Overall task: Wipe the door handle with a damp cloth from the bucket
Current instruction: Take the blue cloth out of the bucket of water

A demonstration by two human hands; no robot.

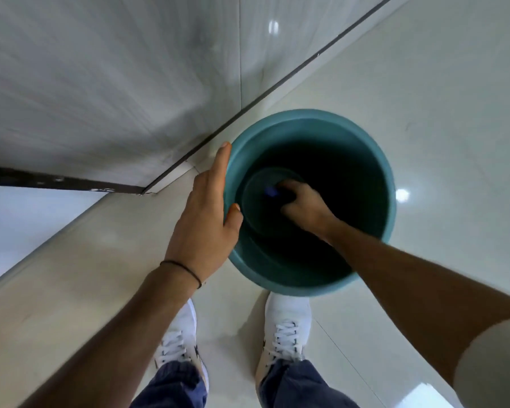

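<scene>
Fingers of the right hand (302, 206) curl closed on a small blue object (271, 192) deep in the bucket (374, 160), probably the cloth; blur prevents confirmation. Left hand (208, 212) clasps the rim at nine o'clock, thumb inside, evidently steadying it. Bucket stands on the tiled floor (439, 83), shoes (287, 328) at six o'clock. Door handle not visible.

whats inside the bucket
Inside the bucket is the right hand, reaching down beside a small blue thing, perhaps the cloth. The bottom is too dark to show water; the fingers are hidden.
</scene>
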